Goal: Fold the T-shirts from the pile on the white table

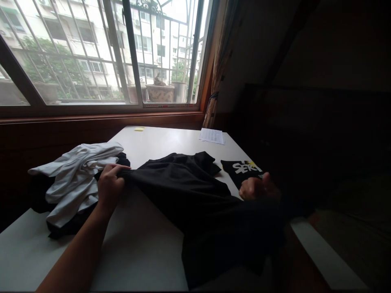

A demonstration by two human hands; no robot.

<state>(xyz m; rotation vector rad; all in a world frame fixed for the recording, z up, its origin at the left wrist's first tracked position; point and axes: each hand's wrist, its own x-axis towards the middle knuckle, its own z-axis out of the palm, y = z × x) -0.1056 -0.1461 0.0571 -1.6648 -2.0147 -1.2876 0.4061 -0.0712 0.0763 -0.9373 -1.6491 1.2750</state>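
Observation:
A black garment (186,187) is stretched across the white table (143,252). My left hand (109,185) is closed on its left edge, fingers pinched round the cloth. At the table's right edge my right hand (258,188) is curled on the garment's other end, next to a black piece with white and yellow lettering (242,167). The lower part of the black cloth hangs down toward me over the table's near side.
A heap of white clothing (77,175) over dark cloth lies at the left. A sheet of paper (211,136) and a small yellow pad (139,129) sit at the table's far end under a barred window (100,53). A curtain (221,61) hangs right of it; the room's right side is dark.

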